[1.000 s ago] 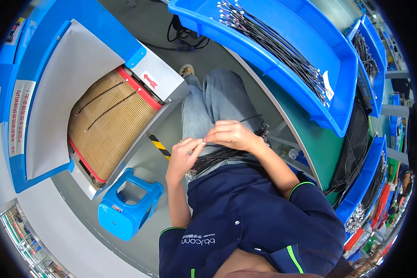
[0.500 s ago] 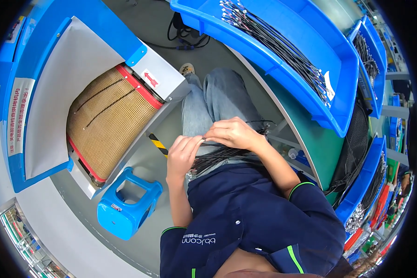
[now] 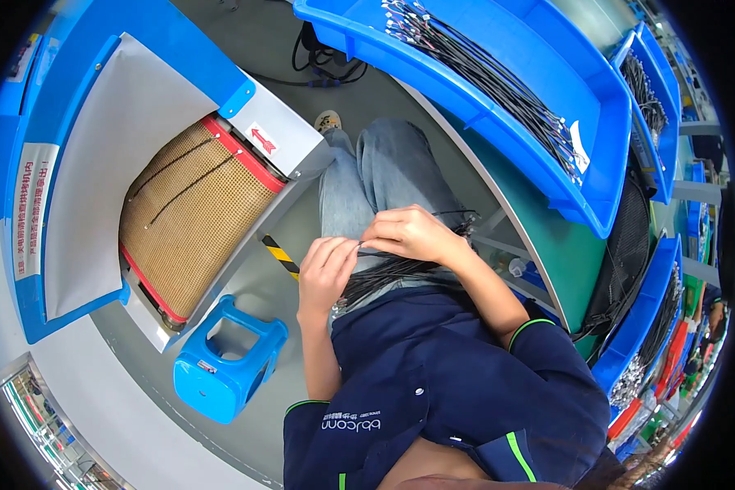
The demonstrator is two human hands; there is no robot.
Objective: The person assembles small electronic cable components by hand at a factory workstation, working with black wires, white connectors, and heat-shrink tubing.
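Note:
Over my lap, my left hand (image 3: 327,268) and my right hand (image 3: 407,235) meet fingertip to fingertip. Both are closed in a pinch on one thin black cable (image 3: 362,243); only a short dark bit of it shows, and its end is mostly hidden by the fingers. Beneath the hands a bundle of black cables (image 3: 394,273) lies across my thighs. Some cable ends stick out past my right wrist. To the left, two black cables (image 3: 189,189) with small light connectors rest on a tan mesh conveyor belt (image 3: 212,245) with red edges.
The conveyor leads from a blue and white machine housing (image 3: 90,163). A blue plastic stool (image 3: 212,384) stands at its near end. At the upper right, a large blue bin (image 3: 547,49) with many cables sits on a green-topped table (image 3: 584,269). More blue bins line the right side.
The hands stay together at nearly the same spot; my left hand has shifted very slightly right. The view has moved a little. The belt cables have slid slightly relative to the belt's housing.

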